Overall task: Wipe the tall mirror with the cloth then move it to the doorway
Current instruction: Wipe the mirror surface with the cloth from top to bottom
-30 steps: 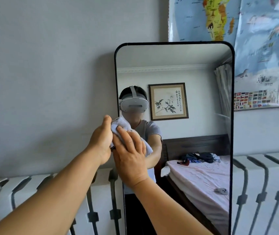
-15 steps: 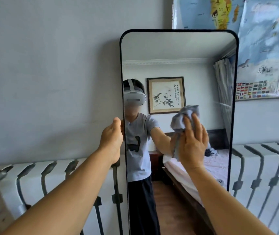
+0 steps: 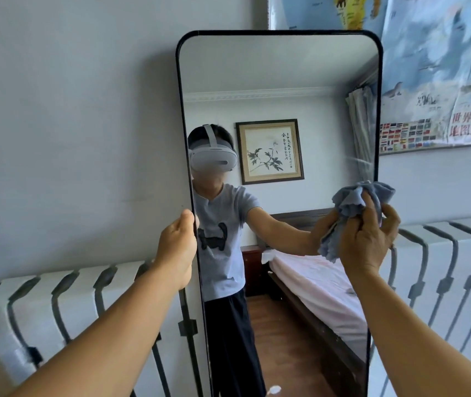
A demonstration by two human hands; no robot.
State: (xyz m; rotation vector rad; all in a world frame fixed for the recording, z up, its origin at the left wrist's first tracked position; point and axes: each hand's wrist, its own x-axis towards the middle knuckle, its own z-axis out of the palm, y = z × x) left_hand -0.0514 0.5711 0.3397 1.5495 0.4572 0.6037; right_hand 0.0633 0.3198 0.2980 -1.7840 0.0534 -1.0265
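Glass of the tall mirror [image 3: 280, 81] stands upright, long axis vertical, face toward the wearer, leaning back against the wall [image 3: 71, 124] above the radiator [image 3: 56, 305]. Risk: its foot is out of view; hard wiping at the right edge could slide or twist it. Left hand [image 3: 177, 247] clamps the left frame edge. Right hand [image 3: 367, 239] bunches the grey cloth [image 3: 354, 202], its grip closed around it.

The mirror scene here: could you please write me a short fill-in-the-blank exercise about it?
1. The left hand grips the mirror by its ____ edge.
2. The right hand presses a crumpled blue ____ against the glass.
3. Behind the mirror's upper right corner hangs a world ____.

Missing words: left; cloth; map
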